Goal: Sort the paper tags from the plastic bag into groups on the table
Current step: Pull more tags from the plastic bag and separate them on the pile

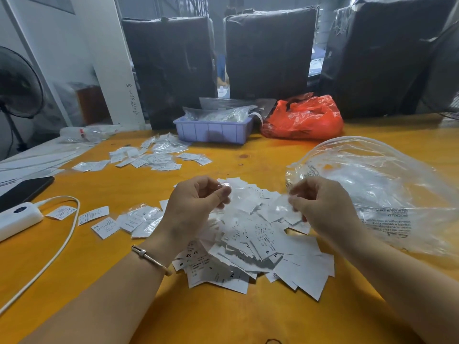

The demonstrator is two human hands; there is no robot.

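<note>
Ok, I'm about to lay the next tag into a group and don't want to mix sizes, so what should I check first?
1. Tag held firmly: left hand and right hand each pinch a small white piece above the unsorted pile. Ok.
2. Size letter readable on the held pieces: blurred. Cannot tell.
3. Groups kept apart: the near-left group and the far group lie separate on the table. Ok.
4. Which size each group holds: print too small. Cannot tell.
5. Path to the near-left group: the white cable and power bank lie left of it, not across. Ok.
6. Clear plastic bag away from the groups: lies right of the pile. Ok.
</note>
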